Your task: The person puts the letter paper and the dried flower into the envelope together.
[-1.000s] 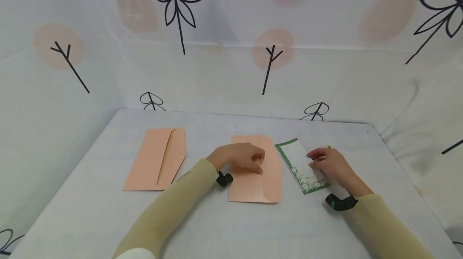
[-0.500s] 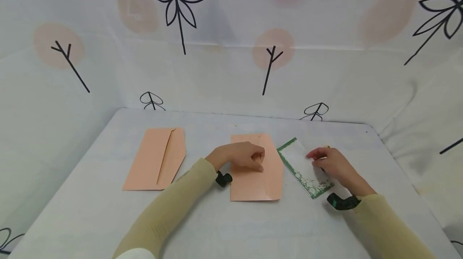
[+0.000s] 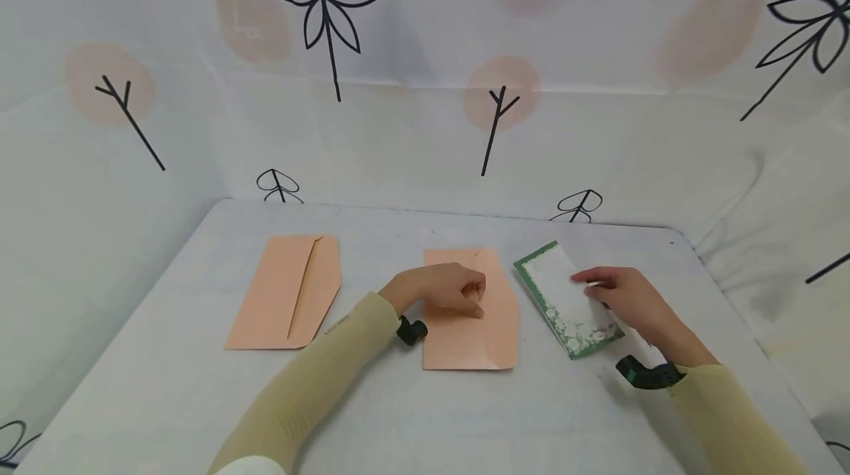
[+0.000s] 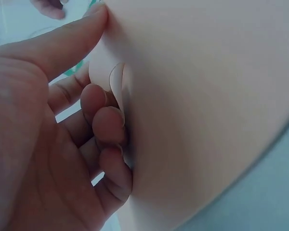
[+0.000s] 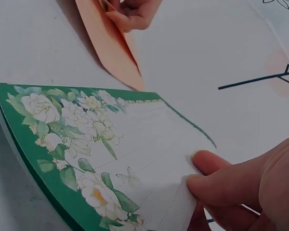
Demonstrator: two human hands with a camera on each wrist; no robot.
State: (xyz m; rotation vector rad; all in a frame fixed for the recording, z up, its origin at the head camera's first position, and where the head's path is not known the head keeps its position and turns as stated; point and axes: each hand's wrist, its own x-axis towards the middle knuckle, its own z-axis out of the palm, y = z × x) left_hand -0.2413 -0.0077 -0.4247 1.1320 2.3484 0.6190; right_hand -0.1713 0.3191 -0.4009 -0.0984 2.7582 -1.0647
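Observation:
On the middle peach envelope (image 3: 465, 349), my left hand (image 3: 451, 288) has its fingers curled. The left wrist view has the thumb and fingertips of that hand (image 4: 62, 130) against the envelope (image 4: 197, 110), gripping it at a lifted paper edge. My right hand (image 3: 634, 305) pinches the right edge of a white card (image 3: 561, 290) with a green flowered border, right of the envelope. Close up in the right wrist view, thumb and fingers of the right hand (image 5: 245, 187) hold the card (image 5: 135, 144), which looks tilted and has a layered edge.
A second peach envelope (image 3: 272, 298) lies at the left of the white table (image 3: 465, 423), its long flap edge showing. White cloth (image 3: 412, 143) printed with flowers and twigs hangs behind and at both sides.
My right hand has shifted right, carrying the card a little away from the middle envelope. That envelope's lower part turned slightly at first; the left hand has barely moved.

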